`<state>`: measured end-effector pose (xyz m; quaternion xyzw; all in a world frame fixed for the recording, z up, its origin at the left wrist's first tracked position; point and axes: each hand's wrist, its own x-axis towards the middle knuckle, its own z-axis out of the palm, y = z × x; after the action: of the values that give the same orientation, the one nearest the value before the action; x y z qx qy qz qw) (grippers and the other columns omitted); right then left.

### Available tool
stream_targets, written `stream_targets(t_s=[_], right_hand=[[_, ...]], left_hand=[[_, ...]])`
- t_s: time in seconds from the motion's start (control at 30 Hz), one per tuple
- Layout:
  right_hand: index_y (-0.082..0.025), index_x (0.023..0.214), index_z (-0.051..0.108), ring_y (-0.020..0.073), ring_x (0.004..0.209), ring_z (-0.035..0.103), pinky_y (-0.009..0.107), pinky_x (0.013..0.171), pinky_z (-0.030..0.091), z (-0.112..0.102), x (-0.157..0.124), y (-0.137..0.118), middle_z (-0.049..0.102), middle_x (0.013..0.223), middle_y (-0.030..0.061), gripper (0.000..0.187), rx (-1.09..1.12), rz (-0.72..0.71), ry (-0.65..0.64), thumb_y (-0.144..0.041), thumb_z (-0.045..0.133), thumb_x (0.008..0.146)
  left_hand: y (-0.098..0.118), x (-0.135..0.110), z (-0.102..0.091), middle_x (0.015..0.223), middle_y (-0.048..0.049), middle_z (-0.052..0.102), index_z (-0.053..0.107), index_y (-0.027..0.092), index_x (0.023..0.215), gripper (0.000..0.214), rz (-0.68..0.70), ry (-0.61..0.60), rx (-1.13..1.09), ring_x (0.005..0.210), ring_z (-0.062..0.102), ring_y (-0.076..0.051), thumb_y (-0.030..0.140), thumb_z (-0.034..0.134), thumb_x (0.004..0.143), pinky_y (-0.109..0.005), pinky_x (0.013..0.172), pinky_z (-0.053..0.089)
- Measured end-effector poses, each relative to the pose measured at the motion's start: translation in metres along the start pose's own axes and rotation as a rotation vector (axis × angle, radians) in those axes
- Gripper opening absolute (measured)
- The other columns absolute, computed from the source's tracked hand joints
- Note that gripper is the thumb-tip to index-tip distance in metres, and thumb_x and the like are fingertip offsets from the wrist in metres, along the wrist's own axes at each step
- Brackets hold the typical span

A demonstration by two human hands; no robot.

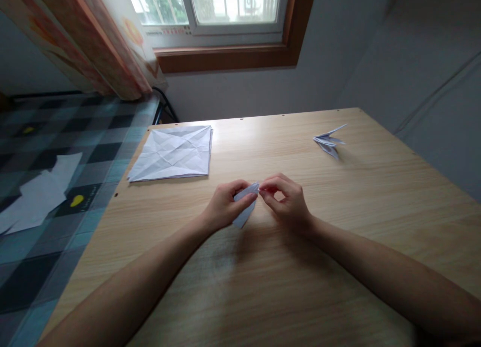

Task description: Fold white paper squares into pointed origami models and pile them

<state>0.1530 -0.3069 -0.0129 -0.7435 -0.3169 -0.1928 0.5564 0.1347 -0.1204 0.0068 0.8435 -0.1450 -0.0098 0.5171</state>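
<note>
Held above the wooden table (180, 267) is a small folded white paper (246, 214), narrow and tapering. My left hand (227, 204) grips it between thumb and fingers, with part of the paper hanging below the thumb. At the paper's upper right tip, my right hand (287, 199) pinches with thumb and forefinger; the fingertips meet at that edge. How the inner folds lie is hidden by my left fingers.
A stack of creased white paper sheets (176, 154) lies at the table's back left. A folded paper piece with spread points (328, 141) rests at the back right. White paper scraps (41, 197) lie on the checked cloth (33, 272). A window (233, 6) is ahead.
</note>
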Motion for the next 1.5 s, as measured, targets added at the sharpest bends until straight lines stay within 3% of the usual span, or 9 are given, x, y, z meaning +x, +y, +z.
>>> stream_targets(t_s=[0.33, 0.7, 0.83, 0.97, 1.13, 1.3, 1.5], right_hand=[[-0.02, 0.078, 0.066, 0.0141, 0.068, 0.062, 0.026, 0.061, 0.05, 0.0008, -0.0018, 0.0043, 0.067, 0.075, 0.001, 0.006, 0.099, 0.133, -0.061, -0.016, 0.066, 0.082], [-0.019, 0.077, 0.061, 0.0137, 0.065, 0.06, 0.026, 0.061, 0.048, -0.0005, -0.0022, 0.0026, 0.064, 0.07, -0.0006, 0.003, 0.2, 0.303, -0.093, -0.017, 0.062, 0.078], [-0.019, 0.087, 0.064, 0.0146, 0.069, 0.062, 0.027, 0.063, 0.049, 0.0003, -0.0021, 0.0051, 0.067, 0.077, 0.001, 0.007, 0.256, 0.361, -0.126, -0.023, 0.063, 0.081], [-0.019, 0.084, 0.067, 0.0146, 0.066, 0.061, 0.026, 0.059, 0.047, 0.0005, -0.0017, 0.0062, 0.068, 0.074, 0.0016, 0.012, 0.196, 0.359, -0.168, -0.031, 0.067, 0.083], [-0.018, 0.079, 0.066, 0.0143, 0.064, 0.059, 0.026, 0.058, 0.045, 0.0005, -0.0011, 0.0053, 0.067, 0.071, 0.0014, 0.012, 0.125, 0.311, -0.18, -0.027, 0.062, 0.086], [-0.019, 0.082, 0.061, 0.0136, 0.064, 0.057, 0.025, 0.057, 0.043, 0.0008, 0.0001, 0.0036, 0.063, 0.072, 0.0003, 0.012, 0.126, 0.328, -0.2, -0.028, 0.057, 0.089], [-0.019, 0.079, 0.057, 0.0137, 0.063, 0.054, 0.027, 0.06, 0.043, 0.0001, 0.0023, 0.0059, 0.059, 0.07, -0.0005, 0.018, 0.158, 0.401, -0.112, -0.032, 0.054, 0.091]], left_hand=[[-0.0034, 0.0002, 0.0003, 0.079, -0.0022, 0.071, 0.072, 0.013, 0.095, 0.031, 0.017, -0.011, -0.004, 0.067, 0.058, -0.013, 0.041, 0.061, 0.086, -0.021, 0.059, 0.044], [0.0016, 0.0002, -0.0008, 0.068, 0.0002, 0.064, 0.07, 0.013, 0.081, 0.026, 0.012, 0.003, 0.022, 0.063, 0.051, -0.011, 0.036, 0.058, 0.086, -0.02, 0.055, 0.039], [0.0007, 0.0002, 0.0001, 0.065, 0.0012, 0.06, 0.067, 0.013, 0.077, 0.027, 0.002, 0.016, 0.018, 0.06, 0.048, -0.01, 0.037, 0.058, 0.086, -0.02, 0.053, 0.037], [-0.0019, -0.0003, 0.0016, 0.06, 0.0034, 0.055, 0.062, 0.014, 0.071, 0.026, 0.023, 0.017, 0.059, 0.057, 0.044, -0.008, 0.036, 0.06, 0.085, -0.019, 0.051, 0.033], [-0.0038, -0.0007, 0.0032, 0.058, 0.0049, 0.051, 0.058, 0.015, 0.068, 0.025, 0.02, 0.037, 0.092, 0.055, 0.041, -0.007, 0.034, 0.064, 0.082, -0.019, 0.05, 0.031], [-0.002, -0.0011, 0.003, 0.064, 0.0032, 0.057, 0.063, 0.014, 0.083, 0.026, -0.013, 0.008, -0.004, 0.056, 0.045, -0.008, 0.039, 0.068, 0.079, -0.019, 0.05, 0.033], [-0.0013, -0.0014, 0.0023, 0.062, 0.0035, 0.058, 0.062, 0.014, 0.098, 0.032, -0.044, -0.028, -0.123, 0.052, 0.047, -0.008, 0.041, 0.067, 0.082, -0.019, 0.048, 0.032]])
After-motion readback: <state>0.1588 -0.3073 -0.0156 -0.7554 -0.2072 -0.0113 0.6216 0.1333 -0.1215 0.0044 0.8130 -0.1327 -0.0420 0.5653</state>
